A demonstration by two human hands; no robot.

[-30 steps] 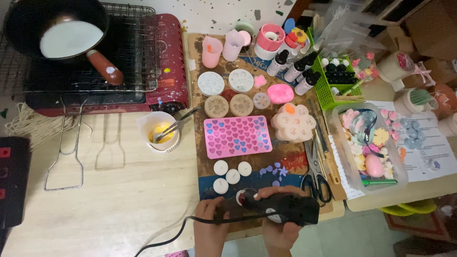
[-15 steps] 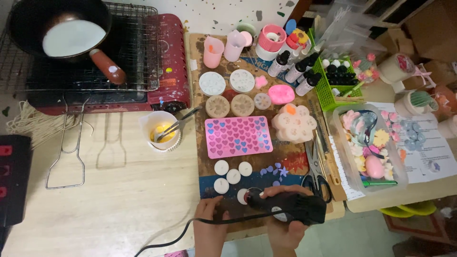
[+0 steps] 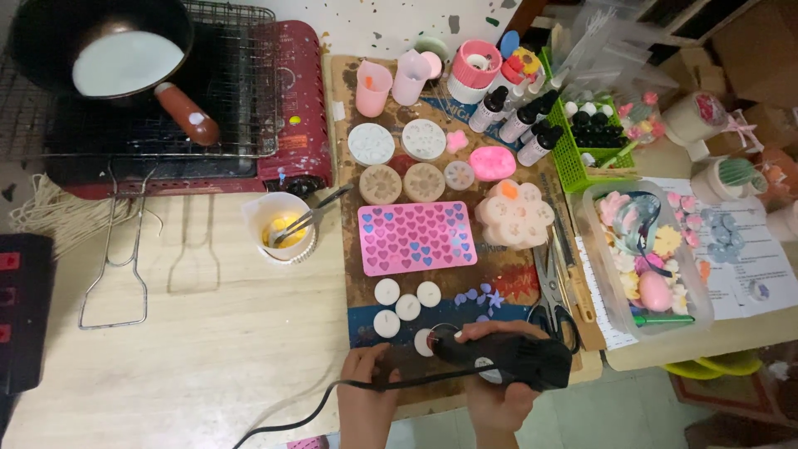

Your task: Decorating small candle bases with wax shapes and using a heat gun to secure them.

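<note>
Pale wooden worktop (image 3: 191, 349), crowded. Right hand (image 3: 497, 391) grips a black heat tool (image 3: 507, 360); left hand (image 3: 366, 391) pinches its cord (image 3: 332, 395). Beyond them, a cup (image 3: 283, 226) holds yellow liquid.

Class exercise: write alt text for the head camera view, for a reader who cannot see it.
A person's right hand holds a black corded heat tool aimed at a small white tealight candle on a craft board, while the left hand steadies the cord. Above lie a pink heart mould, round moulds and dropper bottles; a pan of white wax sits on a red stove.
</note>
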